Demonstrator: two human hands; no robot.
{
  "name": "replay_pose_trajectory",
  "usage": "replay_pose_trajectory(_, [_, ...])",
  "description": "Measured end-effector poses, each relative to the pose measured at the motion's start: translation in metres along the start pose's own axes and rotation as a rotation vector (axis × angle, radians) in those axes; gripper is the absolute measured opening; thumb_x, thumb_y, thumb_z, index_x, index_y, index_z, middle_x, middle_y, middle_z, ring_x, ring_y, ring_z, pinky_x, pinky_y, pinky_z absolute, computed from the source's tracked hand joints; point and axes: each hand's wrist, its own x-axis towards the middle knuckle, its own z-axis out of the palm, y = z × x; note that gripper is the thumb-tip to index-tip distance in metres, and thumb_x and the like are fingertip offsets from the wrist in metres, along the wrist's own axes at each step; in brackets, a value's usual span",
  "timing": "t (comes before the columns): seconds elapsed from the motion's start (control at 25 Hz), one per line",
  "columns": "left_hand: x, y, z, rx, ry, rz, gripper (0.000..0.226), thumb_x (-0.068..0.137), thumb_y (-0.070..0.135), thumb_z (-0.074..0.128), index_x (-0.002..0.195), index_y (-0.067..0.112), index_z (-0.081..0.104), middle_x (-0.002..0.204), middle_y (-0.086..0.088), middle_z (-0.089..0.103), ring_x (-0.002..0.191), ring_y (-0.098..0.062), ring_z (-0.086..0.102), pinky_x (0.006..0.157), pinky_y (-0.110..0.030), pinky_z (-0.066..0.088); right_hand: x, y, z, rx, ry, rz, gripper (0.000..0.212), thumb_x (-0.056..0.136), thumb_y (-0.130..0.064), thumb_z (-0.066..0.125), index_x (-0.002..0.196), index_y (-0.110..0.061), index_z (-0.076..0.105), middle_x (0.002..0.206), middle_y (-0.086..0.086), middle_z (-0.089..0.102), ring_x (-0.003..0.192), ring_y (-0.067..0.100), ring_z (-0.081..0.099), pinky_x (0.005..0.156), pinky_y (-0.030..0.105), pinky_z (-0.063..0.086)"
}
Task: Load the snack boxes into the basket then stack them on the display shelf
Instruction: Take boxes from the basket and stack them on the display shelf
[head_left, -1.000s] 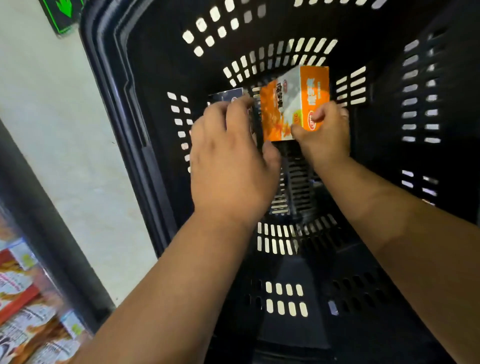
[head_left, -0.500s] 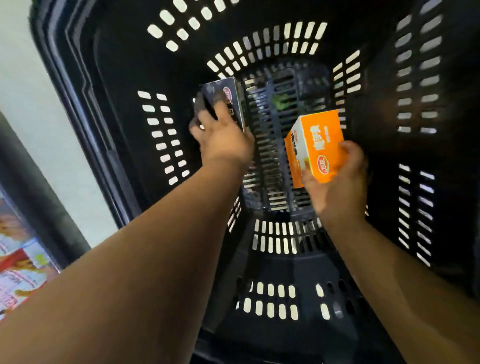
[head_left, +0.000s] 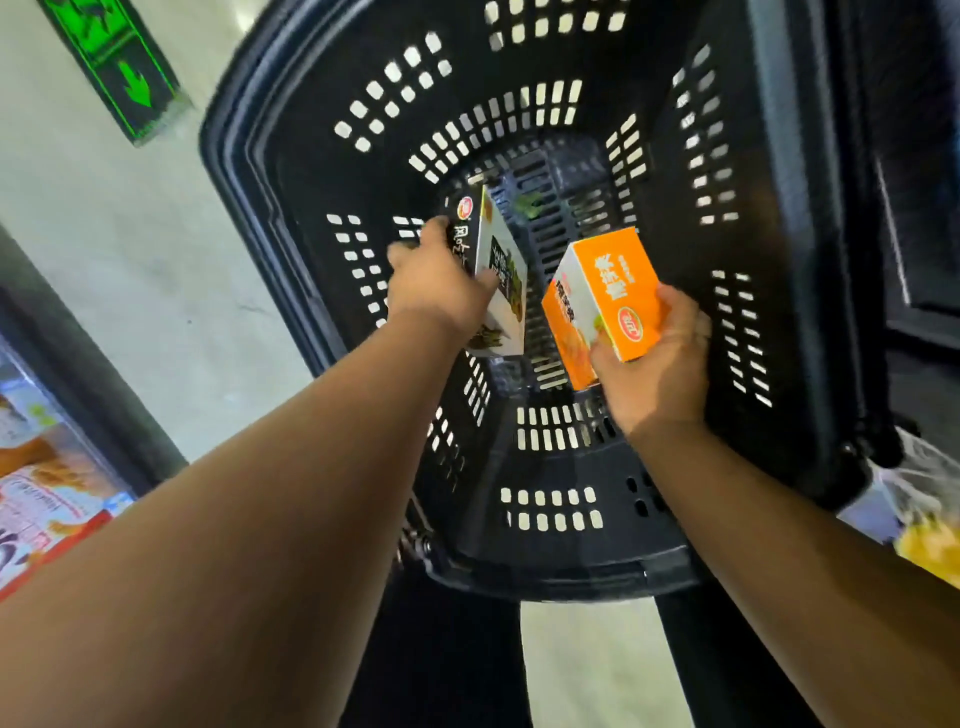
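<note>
I look down into a deep black slotted basket (head_left: 260, 171). My left hand (head_left: 436, 283) grips a black-and-white snack box (head_left: 493, 260) by its left side, inside the basket near the left wall. My right hand (head_left: 657, 364) grips an orange snack box (head_left: 602, 291) from below, tilted, in the middle right of the basket. The two boxes are apart, with a gap of slotted basket floor between them.
A pale floor with a green arrow marker (head_left: 124, 78) lies to the left. A shelf edge with packaged snacks (head_left: 47, 493) shows at the lower left. A plastic bag with something yellow (head_left: 924, 525) hangs at the right, outside the basket.
The two boxes, held close together a second ago, have come apart and risen toward me. The dark box has turned to show its white face; the view has pulled back.
</note>
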Motion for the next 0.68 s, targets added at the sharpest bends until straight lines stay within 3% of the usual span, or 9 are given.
replay_pose_trajectory(0.12, [-0.051,0.005,-0.044,-0.087,0.005,0.059,0.067,0.087,0.03,0.069,0.147,0.03,0.037,0.135,-0.007,0.043,0.098,-0.018,0.055,0.097,-0.036,0.052,-0.044,-0.036,-0.04,0.052,0.052,-0.06,0.069,0.078,-0.023,0.078,0.138,-0.012,0.045,0.134,0.014,0.04,0.116,0.028,0.052,0.098,0.034,0.046])
replay_pose_trajectory(0.28, [-0.131,0.014,-0.104,-0.088,0.052,0.302,0.065,0.086,0.025,0.069,0.145,0.029,0.043,0.135,-0.004,0.041,0.117,-0.021,0.052,0.108,-0.037,0.042,-0.11,-0.095,-0.109,0.062,0.101,-0.069,0.072,0.077,-0.043,0.072,0.138,-0.016,0.045,0.133,0.011,0.046,0.116,0.024,0.051,0.09,0.019,0.035])
replay_pose_trajectory(0.4, [-0.201,0.021,-0.153,-0.188,0.061,0.433,0.065,0.083,0.023,0.072,0.143,0.024,0.047,0.128,-0.001,0.036,0.121,-0.018,0.05,0.111,-0.031,0.038,-0.159,-0.134,-0.172,0.182,0.141,-0.062,0.07,0.073,-0.035,0.081,0.133,-0.024,0.045,0.13,0.005,0.051,0.114,0.024,0.056,0.1,0.039,0.047])
replay_pose_trajectory(0.48, [-0.243,0.024,-0.183,-0.299,0.067,0.494,0.071,0.079,0.026,0.075,0.144,0.021,0.044,0.127,0.001,0.037,0.115,-0.013,0.053,0.108,-0.029,0.042,-0.194,-0.152,-0.207,0.254,0.192,-0.125,0.068,0.072,-0.03,0.083,0.13,-0.024,0.048,0.129,0.007,0.052,0.112,0.024,0.058,0.096,0.037,0.05])
replay_pose_trajectory(0.56, [-0.287,0.026,-0.214,-0.387,0.053,0.555,0.076,0.078,0.024,0.078,0.143,0.024,0.04,0.13,0.002,0.047,0.107,0.0,0.056,0.101,-0.02,0.045,-0.236,-0.165,-0.239,0.366,0.237,-0.131,0.065,0.071,-0.025,0.084,0.125,-0.029,0.047,0.121,0.003,0.057,0.107,0.013,0.06,0.092,0.031,0.053])
replay_pose_trajectory(0.68, [-0.343,0.031,-0.252,-0.501,-0.006,0.614,0.072,0.08,0.012,0.079,0.139,0.026,0.039,0.115,0.013,0.056,0.085,0.019,0.057,0.082,-0.009,0.05,-0.291,-0.177,-0.278,0.529,0.301,-0.162,0.066,0.074,-0.009,0.083,0.123,-0.028,0.044,0.105,-0.013,0.06,0.088,-0.011,0.059,0.078,0.012,0.048])
